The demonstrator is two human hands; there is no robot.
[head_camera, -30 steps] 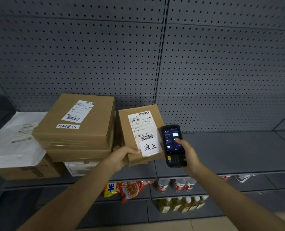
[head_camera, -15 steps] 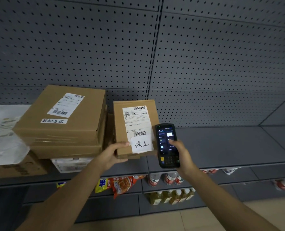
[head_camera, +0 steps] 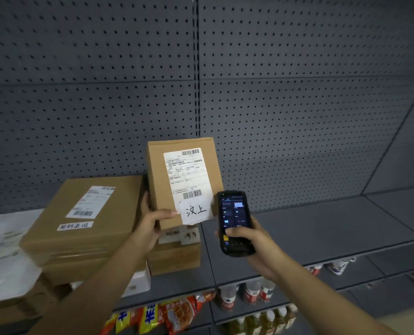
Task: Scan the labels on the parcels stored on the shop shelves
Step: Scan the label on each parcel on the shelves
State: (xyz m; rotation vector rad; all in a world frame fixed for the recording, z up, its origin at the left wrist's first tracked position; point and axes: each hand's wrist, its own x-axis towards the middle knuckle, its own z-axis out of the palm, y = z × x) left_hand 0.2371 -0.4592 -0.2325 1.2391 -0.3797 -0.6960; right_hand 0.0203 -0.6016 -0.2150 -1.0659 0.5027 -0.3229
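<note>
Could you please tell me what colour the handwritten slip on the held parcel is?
White, with black characters; the slip shows clearly in the head view.

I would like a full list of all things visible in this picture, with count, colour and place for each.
held parcel: one, brown, raised upright above the shelf
stacked parcels: several, brown, shelf left
lower box: one, brown, beneath the held parcel
white mailer: one, far left
scanner: one, black, screen lit
shelf: grey, bare at right
snack packets: several, red and yellow, lower shelf
bottles: several, lower shelf
left hand: grips the held parcel
right hand: holds the scanner
</note>
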